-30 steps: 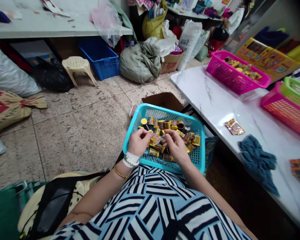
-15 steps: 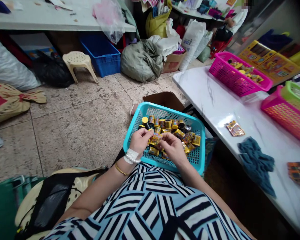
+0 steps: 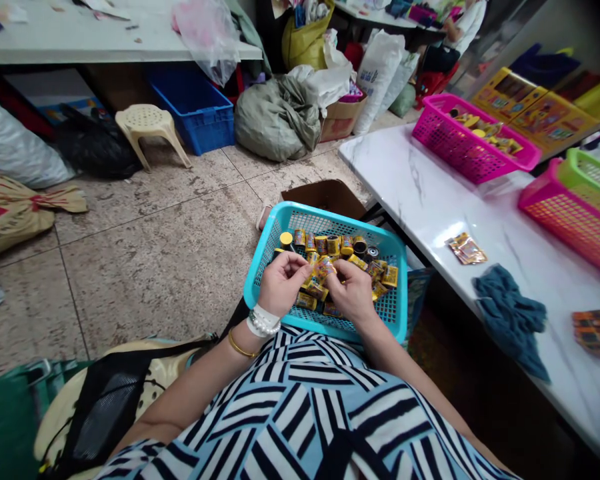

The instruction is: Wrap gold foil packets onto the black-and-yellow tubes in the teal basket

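Observation:
A turquoise plastic basket (image 3: 403, 293) rests at my lap, holding several small cylinders (image 3: 333, 245) with yellow printed wraps and some black ones. Over it, my right hand (image 3: 353, 290) pinches a small shiny printed label (image 3: 325, 267) in yellow and pink. My left hand (image 3: 281, 285) is closed in a pinch just left of the label; what its fingertips hold, if anything, is too small to make out. Near the basket's far left corner stands a black cylinder with a yellow cap (image 3: 286, 239). Both hands partly cover the cylinders below them.
On the marble-patterned table (image 3: 380, 157) to the right are a pink basket (image 3: 475, 143) of yellow pieces, a stack of printed labels (image 3: 467, 249) and a blue-green cloth (image 3: 511, 317). A cardboard box (image 3: 325, 195) stands beyond my basket. A stool (image 3: 153, 127) and sacks (image 3: 277, 120) stand farther off.
The label has gone from between both hands' fingertips to the right hand's fingers. My left fingers have curled into a tighter pinch. The view has shifted slightly.

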`<move>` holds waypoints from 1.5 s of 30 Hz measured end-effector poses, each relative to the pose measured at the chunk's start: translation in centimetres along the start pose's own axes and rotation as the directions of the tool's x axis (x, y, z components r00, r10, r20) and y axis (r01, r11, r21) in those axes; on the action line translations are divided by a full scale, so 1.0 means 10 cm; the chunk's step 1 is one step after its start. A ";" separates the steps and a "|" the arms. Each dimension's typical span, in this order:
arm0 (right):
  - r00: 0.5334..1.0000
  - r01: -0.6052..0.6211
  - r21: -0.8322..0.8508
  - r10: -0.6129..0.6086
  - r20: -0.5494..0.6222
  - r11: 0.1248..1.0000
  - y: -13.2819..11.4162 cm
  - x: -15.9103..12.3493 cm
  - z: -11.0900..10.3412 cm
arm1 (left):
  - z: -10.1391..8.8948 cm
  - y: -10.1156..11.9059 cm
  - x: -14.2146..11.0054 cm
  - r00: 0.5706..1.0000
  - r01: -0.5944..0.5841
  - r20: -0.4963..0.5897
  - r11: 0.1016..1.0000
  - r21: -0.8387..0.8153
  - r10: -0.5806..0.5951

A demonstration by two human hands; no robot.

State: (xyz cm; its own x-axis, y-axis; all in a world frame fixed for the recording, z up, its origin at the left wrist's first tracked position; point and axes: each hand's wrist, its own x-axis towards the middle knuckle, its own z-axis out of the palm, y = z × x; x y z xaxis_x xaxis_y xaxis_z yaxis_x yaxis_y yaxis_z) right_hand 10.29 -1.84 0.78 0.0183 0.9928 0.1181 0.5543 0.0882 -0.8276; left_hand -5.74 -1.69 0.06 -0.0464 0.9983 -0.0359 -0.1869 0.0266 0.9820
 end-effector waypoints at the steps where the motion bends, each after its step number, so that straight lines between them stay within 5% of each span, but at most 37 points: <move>1: 1.000 0.018 -0.023 -0.019 -0.024 1.000 0.02 0.01 -0.04 | -0.01 0.00 0.00 1.000 -0.006 -0.021 1.000 -0.010 0.006; 5: 0.994 0.012 0.123 -0.025 0.105 0.992 0.06 0.01 -0.15 | -0.03 0.00 0.01 0.995 -0.026 -0.099 1.000 -0.008 0.025; 9: 0.976 0.041 0.153 -0.072 0.206 0.987 0.03 -0.02 -0.11 | -0.03 0.01 -0.02 0.994 -0.105 -0.006 0.980 0.170 0.107; 14: 0.973 0.198 -0.027 -0.193 0.126 0.980 0.01 -0.02 -0.03 | -0.01 0.08 -0.08 0.950 -0.298 0.022 0.884 0.359 0.311; 17: 0.959 0.279 -0.105 -0.270 0.091 0.955 0.01 0.00 -0.03 | -0.02 0.12 -0.08 0.942 -0.326 0.039 0.880 0.346 0.334; 25: 0.956 0.279 -0.136 -0.262 0.131 0.951 -0.01 0.02 -0.05 | -0.05 0.16 -0.08 0.973 -0.230 0.050 0.953 0.199 0.225; 30: 0.962 0.176 -0.071 -0.156 0.225 0.982 -0.04 0.12 -0.10 | -0.06 0.16 -0.06 0.988 -0.039 0.151 0.987 0.153 0.016; 33: 0.837 0.141 0.043 -0.142 0.528 0.989 -0.09 0.29 -0.19 | -0.18 0.21 0.03 0.976 0.069 0.200 0.993 0.092 -0.087; 35: 0.727 0.124 0.077 -0.144 0.671 0.989 -0.11 0.46 -0.24 | -0.31 0.26 0.11 0.981 0.154 0.118 0.988 -0.017 -0.151; 36: 0.723 0.146 0.049 -0.140 0.677 0.988 -0.12 0.54 -0.24 | -0.37 0.28 0.15 0.982 0.187 0.056 0.978 -0.091 -0.182; 40: 0.869 0.315 -0.385 -0.100 0.484 0.868 -0.15 0.78 0.01 | -0.51 0.31 0.25 0.958 0.236 -0.083 0.916 -0.326 -0.276; 43: 0.876 0.378 -0.637 -0.036 0.482 0.672 -0.15 0.78 0.38 | -0.45 0.29 0.24 0.948 0.268 -0.060 0.884 -0.382 -0.313; 45: 0.868 0.393 -0.664 -0.018 0.496 0.636 -0.15 0.74 0.59 | -0.39 0.27 0.22 0.942 0.288 -0.043 0.868 -0.404 -0.333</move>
State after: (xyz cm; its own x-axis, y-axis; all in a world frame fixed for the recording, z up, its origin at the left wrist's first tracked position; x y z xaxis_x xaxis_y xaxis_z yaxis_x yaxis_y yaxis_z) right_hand 4.65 5.82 -0.33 -0.4072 0.9002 -0.1545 0.9123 0.3929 -0.1153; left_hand -10.14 0.35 1.95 -0.0235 0.9294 -0.3684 -0.5721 0.2897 0.7673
